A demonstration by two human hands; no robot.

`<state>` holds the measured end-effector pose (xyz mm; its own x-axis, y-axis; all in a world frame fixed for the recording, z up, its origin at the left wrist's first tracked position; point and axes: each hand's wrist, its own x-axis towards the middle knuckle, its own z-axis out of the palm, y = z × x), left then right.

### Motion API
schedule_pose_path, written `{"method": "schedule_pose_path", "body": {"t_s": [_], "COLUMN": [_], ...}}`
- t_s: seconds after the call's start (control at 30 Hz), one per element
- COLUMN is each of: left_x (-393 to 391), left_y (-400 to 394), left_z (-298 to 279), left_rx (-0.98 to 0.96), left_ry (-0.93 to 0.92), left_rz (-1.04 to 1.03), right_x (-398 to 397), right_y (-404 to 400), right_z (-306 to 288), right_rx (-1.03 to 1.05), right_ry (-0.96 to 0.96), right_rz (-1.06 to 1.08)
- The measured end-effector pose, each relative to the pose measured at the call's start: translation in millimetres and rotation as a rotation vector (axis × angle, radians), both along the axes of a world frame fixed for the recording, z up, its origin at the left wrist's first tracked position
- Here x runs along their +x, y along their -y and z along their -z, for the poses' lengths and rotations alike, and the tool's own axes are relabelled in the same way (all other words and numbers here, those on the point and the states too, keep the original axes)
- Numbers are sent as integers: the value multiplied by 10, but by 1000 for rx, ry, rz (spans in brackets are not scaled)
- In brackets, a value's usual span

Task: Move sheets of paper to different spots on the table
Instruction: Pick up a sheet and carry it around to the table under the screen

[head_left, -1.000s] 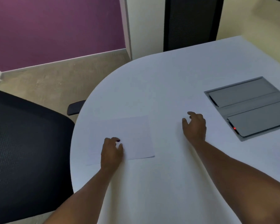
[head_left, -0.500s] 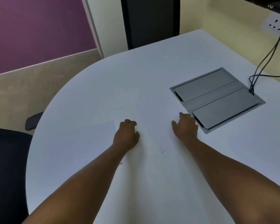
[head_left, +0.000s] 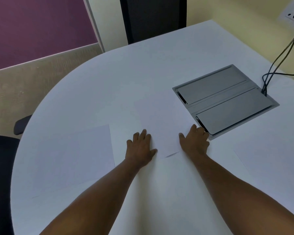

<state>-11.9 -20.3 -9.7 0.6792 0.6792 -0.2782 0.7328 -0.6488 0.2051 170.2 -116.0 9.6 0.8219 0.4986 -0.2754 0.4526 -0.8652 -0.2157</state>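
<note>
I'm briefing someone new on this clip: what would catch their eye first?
Two bare hands, left hand and right hand, lie flat on a middle sheet at the white table's centre. A grey cable hatch sits right of it, black cables running in.

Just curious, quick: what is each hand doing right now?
Left hand: open, flat on the middle sheet.
Right hand: open, flat on it too.

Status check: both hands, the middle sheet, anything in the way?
Left hand and right hand open, flat on middle sheet. Sheet lies flat on table. Grey cable box right beside it.
</note>
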Motion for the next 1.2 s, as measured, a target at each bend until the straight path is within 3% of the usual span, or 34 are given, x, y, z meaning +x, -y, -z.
{"method": "schedule_pose_path", "body": {"t_s": [0.2,0.57,0.77,0.9,1.0,1.2], "left_x": [-18,-136,-138,-187,-315,-842], "left_y": [-26,104,142,113,133,105], "left_z": [-30,-188,-534,-807,-1048,-1529], "left_rx": [-21,-157,-347,-755,-909,-857], "left_ry": [-7,115,562,881,1065,1218], "left_rz": [9,-169,-740,-1051,-1120,-1060], "right_x": [261,324,269,168,23,-442], "right_y": [-64,190,297,359,326,159], "right_z": [-72,-275,-562,-835,-1008,-1385], "right_rx": [226,437,713,849,890,955], "right_ry": [-242,-300,-490,-590,-636,-668], "right_rz": [304,262,440,489,457,305]}}
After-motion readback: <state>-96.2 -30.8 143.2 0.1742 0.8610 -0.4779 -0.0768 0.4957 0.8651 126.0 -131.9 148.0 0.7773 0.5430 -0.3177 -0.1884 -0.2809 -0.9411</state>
